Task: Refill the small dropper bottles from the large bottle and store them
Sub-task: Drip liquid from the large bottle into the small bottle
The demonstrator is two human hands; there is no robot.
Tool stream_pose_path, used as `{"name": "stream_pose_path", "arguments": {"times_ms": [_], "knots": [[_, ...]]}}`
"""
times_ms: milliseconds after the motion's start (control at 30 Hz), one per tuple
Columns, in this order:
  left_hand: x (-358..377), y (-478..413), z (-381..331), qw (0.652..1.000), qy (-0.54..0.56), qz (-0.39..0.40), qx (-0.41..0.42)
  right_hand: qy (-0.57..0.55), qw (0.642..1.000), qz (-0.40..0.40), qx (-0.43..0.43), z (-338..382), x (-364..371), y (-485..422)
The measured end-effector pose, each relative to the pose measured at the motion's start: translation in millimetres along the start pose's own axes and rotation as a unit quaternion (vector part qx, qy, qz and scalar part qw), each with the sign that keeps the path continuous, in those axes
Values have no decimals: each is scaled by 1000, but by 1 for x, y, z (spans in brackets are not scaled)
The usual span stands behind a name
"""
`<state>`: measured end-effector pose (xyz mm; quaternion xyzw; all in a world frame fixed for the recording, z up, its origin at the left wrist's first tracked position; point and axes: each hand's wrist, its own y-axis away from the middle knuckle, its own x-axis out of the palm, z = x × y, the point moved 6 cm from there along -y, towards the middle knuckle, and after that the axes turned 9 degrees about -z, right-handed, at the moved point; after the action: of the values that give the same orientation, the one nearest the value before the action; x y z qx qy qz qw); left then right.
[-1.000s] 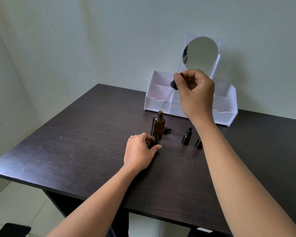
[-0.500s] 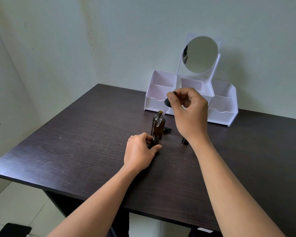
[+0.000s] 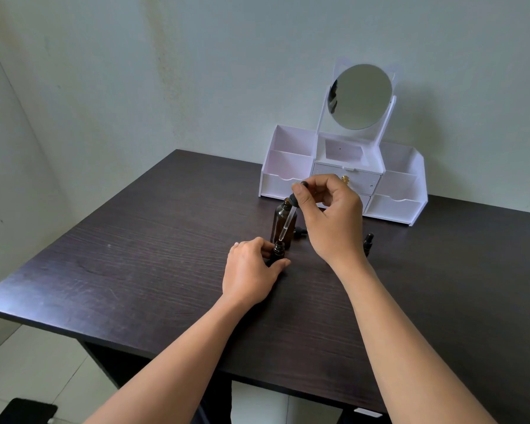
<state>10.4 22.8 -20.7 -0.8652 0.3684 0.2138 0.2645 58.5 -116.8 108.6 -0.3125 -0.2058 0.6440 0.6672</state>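
Our right hand (image 3: 328, 215) pinches the dropper (image 3: 287, 221), slanting tip-down just above the open small bottle (image 3: 278, 251) our left hand (image 3: 251, 267) grips upright.

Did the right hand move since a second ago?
Yes. The right hand has come down, from just under the mirror to the organizer's front edge, bringing the dropper to the small bottle.

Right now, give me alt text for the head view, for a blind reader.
A right hand pinches a glass dropper by its black bulb, tip at the mouth of a small bottle that the left hand holds on a dark table. The open large amber bottle stands just behind; a white mirrored organiser sits by the wall.
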Motion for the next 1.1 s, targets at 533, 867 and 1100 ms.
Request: {"name": "stream_pose_path", "arguments": {"times_ms": [533,867,1100], "knots": [[2,-1,2,1000,3,0,15,22,1000,20,8,-10,8,4],[5,-3,4,1000,0,7,12,40,998,40,-6,-10,10,5],[5,-2,3,1000,-3,7,13,43,998,37,-3,-11,10,7]]}}
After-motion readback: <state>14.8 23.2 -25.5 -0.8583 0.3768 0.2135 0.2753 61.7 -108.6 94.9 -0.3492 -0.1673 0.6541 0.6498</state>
